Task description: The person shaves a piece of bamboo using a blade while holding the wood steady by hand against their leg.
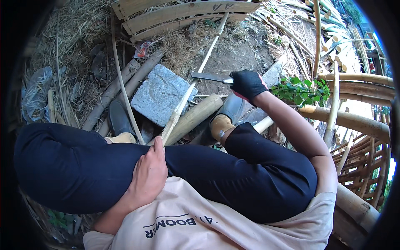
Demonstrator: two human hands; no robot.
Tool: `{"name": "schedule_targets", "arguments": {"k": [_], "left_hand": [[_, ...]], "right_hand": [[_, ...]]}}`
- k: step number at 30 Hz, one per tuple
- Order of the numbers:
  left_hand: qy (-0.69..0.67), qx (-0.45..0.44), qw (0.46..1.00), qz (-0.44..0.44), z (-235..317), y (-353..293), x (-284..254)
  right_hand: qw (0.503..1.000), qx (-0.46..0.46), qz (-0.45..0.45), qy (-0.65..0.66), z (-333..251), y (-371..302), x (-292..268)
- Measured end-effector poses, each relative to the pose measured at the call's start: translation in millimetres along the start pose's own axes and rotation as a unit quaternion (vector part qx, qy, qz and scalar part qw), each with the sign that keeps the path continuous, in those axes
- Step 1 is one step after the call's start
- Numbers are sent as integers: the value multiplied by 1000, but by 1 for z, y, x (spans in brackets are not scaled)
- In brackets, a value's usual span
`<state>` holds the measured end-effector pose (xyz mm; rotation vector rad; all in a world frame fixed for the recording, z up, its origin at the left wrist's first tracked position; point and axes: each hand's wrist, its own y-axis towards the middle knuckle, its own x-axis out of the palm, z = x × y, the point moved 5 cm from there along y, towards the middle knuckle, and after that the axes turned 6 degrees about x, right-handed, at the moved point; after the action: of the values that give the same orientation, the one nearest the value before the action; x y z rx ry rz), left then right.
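Note:
My bare left hand (151, 170) is closed around the near end of a long, pale bamboo strip (181, 107), close to my lap. The strip slants away from me over a grey stone block (161, 92) and reaches toward a wooden crate. In a black glove with some red on it, my right hand (248, 85) grips a knife (213, 78) by its handle. The flat metal blade points left and lies across the strip, just beyond the block's right corner. The glove hides most of the handle.
A thick bamboo pole (195, 115) lies beside the block, between my feet. The slatted wooden crate (183, 14) stands at the far side. To the right are a leafy green plant (301, 92), bamboo rails (350, 118) and a woven bamboo basket (363, 166). Cut bamboo poles (336, 52) are piled at far right.

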<state>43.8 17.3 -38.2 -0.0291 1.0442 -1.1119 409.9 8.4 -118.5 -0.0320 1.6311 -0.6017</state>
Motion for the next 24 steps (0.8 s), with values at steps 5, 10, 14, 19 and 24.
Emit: {"name": "schedule_targets", "arguments": {"k": [5, 10, 14, 19, 24], "left_hand": [[-35, 12, 999, 34, 2, 0, -6], [-36, 2, 999, 32, 4, 2, -7], [-67, -1, 997, 36, 2, 1, -10], [-93, 3, 995, 39, 3, 0, -14], [-131, -10, 991, 25, 4, 0, -15]], "right_hand": [[998, 63, -22, 22, 19, 19, 0], [987, 27, -88, 133, -1, -3, 14], [979, -66, -125, 148, -57, -28, 23], [961, -16, -204, 184, -90, -51, 4], [984, -63, -120, 115, -83, -42, -7]]}}
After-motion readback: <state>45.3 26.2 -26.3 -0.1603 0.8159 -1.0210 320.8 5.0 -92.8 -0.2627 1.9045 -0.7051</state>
